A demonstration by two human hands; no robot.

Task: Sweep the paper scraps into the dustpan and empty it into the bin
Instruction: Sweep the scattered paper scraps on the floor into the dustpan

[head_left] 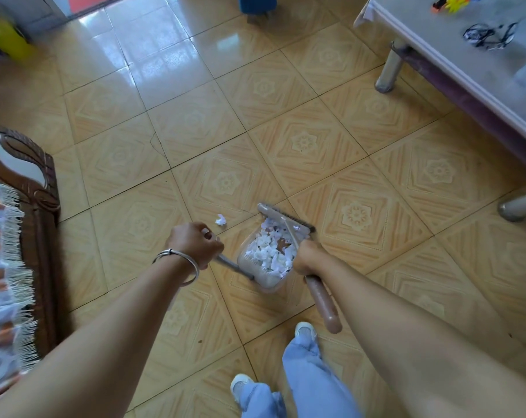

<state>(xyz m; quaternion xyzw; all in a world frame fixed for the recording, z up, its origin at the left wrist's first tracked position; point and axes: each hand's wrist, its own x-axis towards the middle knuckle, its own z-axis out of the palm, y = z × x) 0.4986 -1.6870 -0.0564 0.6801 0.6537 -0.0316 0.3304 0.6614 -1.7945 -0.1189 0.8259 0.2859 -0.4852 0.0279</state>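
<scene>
A beige dustpan (pixel 249 268) sits low over the tiled floor at centre, full of white paper scraps (pixel 270 251). My left hand (pixel 195 244) is closed on the dustpan's grey handle (pixel 233 267). My right hand (pixel 308 256) grips the brown broom handle (pixel 323 303). The broom head (pixel 286 218) rests at the dustpan's far mouth. One crumpled scrap (pixel 221 220) lies on the floor just left of the broom head, apart from the pan.
A carved wooden sofa arm with a fringed cover (pixel 17 236) is at the left. A grey table (pixel 467 55) with metal legs stands at the upper right. A yellow cylinder (pixel 7 36) and a blue container (pixel 257 4) stand far back. My feet (pixel 305 331) are below.
</scene>
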